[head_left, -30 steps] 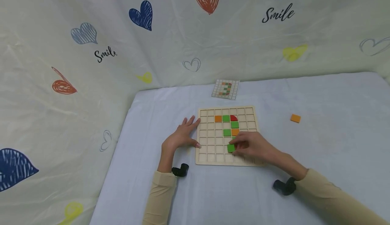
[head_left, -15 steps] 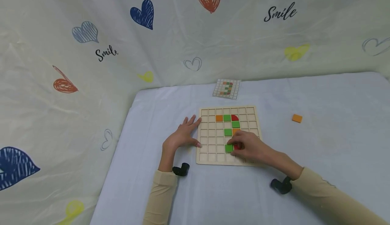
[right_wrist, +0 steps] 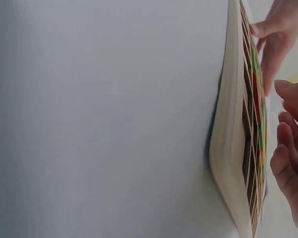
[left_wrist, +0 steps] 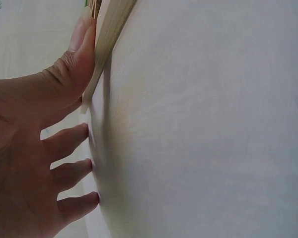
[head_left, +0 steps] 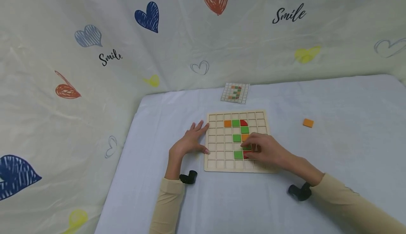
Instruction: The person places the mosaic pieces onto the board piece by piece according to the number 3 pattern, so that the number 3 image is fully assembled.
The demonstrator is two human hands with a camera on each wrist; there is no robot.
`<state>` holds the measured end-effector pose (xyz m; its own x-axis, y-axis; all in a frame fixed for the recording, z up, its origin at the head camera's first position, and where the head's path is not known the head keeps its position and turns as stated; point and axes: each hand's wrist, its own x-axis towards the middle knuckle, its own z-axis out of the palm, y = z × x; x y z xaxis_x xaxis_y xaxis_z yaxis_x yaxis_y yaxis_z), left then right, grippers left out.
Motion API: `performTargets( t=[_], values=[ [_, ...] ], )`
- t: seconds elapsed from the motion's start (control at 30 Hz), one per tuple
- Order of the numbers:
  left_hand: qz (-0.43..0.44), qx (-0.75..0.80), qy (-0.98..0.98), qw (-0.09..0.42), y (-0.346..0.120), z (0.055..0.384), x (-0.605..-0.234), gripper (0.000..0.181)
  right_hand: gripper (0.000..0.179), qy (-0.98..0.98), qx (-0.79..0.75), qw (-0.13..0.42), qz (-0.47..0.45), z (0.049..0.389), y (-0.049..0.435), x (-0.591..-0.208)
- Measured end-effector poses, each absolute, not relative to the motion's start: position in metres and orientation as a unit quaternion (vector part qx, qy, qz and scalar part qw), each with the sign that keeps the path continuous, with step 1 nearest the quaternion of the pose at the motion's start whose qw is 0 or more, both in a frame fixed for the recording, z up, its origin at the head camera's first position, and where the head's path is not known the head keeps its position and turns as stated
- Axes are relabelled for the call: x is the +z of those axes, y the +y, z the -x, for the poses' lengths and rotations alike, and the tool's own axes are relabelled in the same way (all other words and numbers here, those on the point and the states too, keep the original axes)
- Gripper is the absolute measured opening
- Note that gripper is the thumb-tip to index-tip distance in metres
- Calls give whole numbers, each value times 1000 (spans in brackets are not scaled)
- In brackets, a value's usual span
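A wooden grid board (head_left: 220, 147) lies on the white cloth with coloured tiles in its cells. My left hand (head_left: 188, 142) rests at the board's left edge, fingers spread; the left wrist view shows its thumb (left_wrist: 79, 54) on the board's side. Over the lower middle of the board hovers my right hand (head_left: 264, 149), fingers loosely bent and nothing seen between them. Beneath or beside its fingertips are a green tile (head_left: 238, 155) and a partly covered red tile (head_left: 245, 154). Farther up sit an orange tile (head_left: 227, 123), a green tile (head_left: 235, 123) and a red rounded tile (head_left: 243, 123).
A loose orange tile (head_left: 308, 123) lies on the cloth to the right of the board. Behind the board is a printed card (head_left: 226, 93) with a gridded tile pattern. A heart-printed sheet (head_left: 177, 43) hangs at the back and left.
My right hand has let go of the green tile, which now lies in the cell left of the red one, and has drawn slightly right. The left hand stays put.
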<state>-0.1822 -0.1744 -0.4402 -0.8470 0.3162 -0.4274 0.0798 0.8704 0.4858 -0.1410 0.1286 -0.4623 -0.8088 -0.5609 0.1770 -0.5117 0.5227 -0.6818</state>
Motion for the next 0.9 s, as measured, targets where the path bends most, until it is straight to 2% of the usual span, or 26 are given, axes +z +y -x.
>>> performTargets(
  t=[0.23, 0.63, 0.9],
  values=[
    [-103, 235, 932, 256, -174, 182, -441, 108, 21, 894, -361, -4, 265, 144, 152, -464],
    [-102, 235, 933, 255, -174, 181, -443, 108, 23, 913, -315, -99, 238, 152, 192, -467],
    [-108, 231, 934, 251, -174, 181, -442, 109, 28, 920, -313, -140, 191, 160, 220, -466]
  ],
)
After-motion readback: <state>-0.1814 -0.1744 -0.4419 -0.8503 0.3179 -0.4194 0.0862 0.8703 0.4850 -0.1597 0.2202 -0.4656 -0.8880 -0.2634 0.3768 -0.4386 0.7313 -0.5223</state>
